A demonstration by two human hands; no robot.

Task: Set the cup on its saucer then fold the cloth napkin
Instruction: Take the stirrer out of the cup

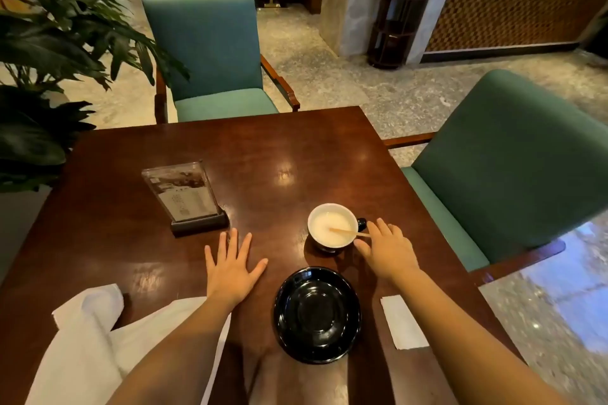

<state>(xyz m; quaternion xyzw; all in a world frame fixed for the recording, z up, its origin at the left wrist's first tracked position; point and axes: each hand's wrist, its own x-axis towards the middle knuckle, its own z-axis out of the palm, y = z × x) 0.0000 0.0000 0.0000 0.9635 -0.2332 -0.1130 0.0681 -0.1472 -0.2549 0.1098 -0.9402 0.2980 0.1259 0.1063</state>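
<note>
Meanwhile, at a dark wooden table (263, 154), a person's left hand (231, 268) lay flat and empty, fingers spread. The right hand (388, 248), open, reached beside the cup (332, 225) of milky drink, holding nothing. The black saucer (317, 314) sat empty nearby; the white cloth napkin (95, 345) lay crumpled at left.

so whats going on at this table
A person is reaching for the cup with the right hand; its fingers are at the handle side but not yet closed on it. The cup holds a pale drink and a stirrer, and stands on the table just beyond the empty black saucer. The left hand lies flat on the table. The white napkin lies unfolded at the near left.
</note>
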